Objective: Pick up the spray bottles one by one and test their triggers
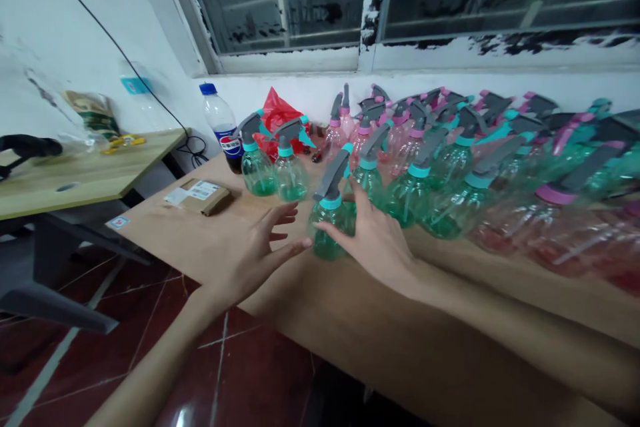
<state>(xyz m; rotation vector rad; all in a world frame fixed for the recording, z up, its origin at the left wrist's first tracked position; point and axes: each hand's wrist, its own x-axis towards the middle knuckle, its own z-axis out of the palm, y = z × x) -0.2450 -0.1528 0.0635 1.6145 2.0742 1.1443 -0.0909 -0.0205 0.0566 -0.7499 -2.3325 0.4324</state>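
A green spray bottle with a grey trigger head and turquoise collar stands upright near the front of the wooden table, between my two hands. On its left, my left hand is open, fingers spread and thumb pointing at the bottle, close to its side. My right hand is at the bottle's right side, thumb stretched across its front and index finger raised behind; whether it touches is unclear. Just behind stands another green spray bottle. Two more green ones, a left spray bottle and its neighbouring spray bottle, stand further left.
Several green and pink spray bottles crowd the table's right side, including a pink one. At the back left are a Pepsi bottle, a red plastic bag and a small cardboard package. Another table stands left.
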